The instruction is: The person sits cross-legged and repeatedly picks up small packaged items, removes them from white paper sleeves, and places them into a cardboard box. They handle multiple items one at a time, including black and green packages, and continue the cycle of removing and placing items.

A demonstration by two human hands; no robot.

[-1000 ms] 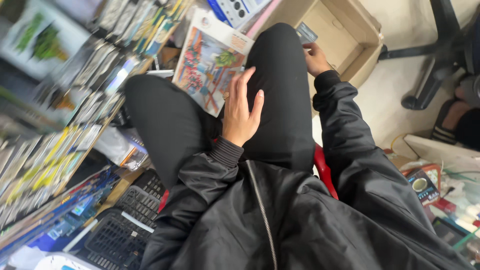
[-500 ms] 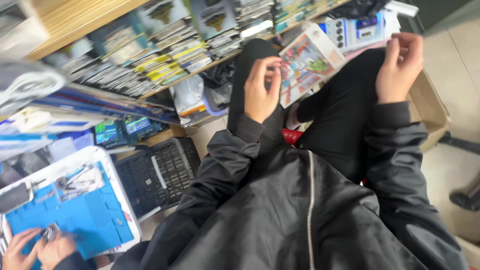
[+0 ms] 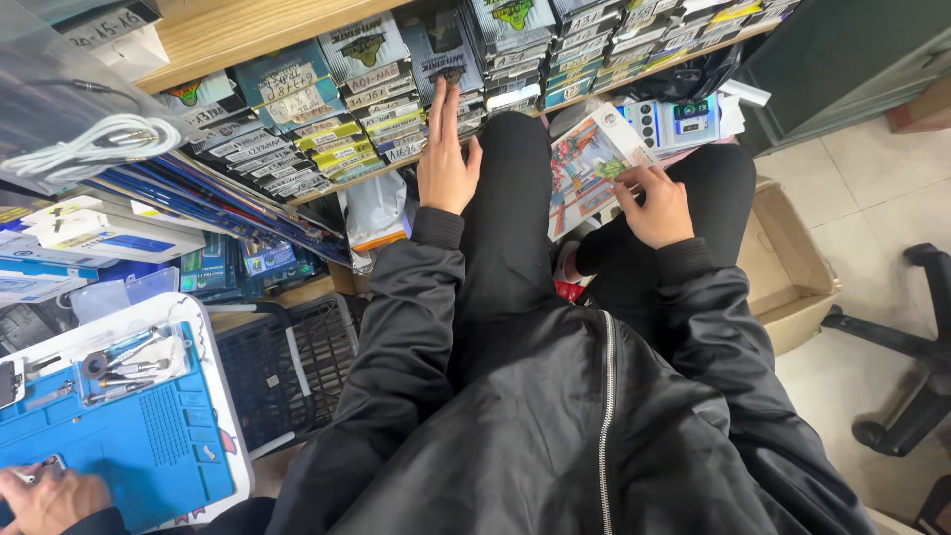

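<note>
Seated person at a wooden shelf [image 3: 248, 30]. Left hand [image 3: 446, 159], fingers extended and grasping nothing, reaches up to touch the upright packets [image 3: 436, 50] shelved there. Right hand [image 3: 656, 206] grips the edge of a colourful flat package [image 3: 584, 163] resting between the knees, beside a cardboard box [image 3: 792, 287]

A wooden shelf [image 3: 327, 183] slants across the upper part of the frame, from upper left to upper right. Rows of flat packaged boxes [image 3: 347, 109] stand packed side by side on it, their labelled edges facing out. At lower left, a white work surface [image 3: 233, 416] carries a blue mat [image 3: 129, 451], and small metal tools [image 3: 124, 367] lie on the mat's upper part. On the tiled floor [image 3: 872, 168] at right sit an open cardboard box [image 3: 792, 287] and a black chair base [image 3: 916, 347].
</note>
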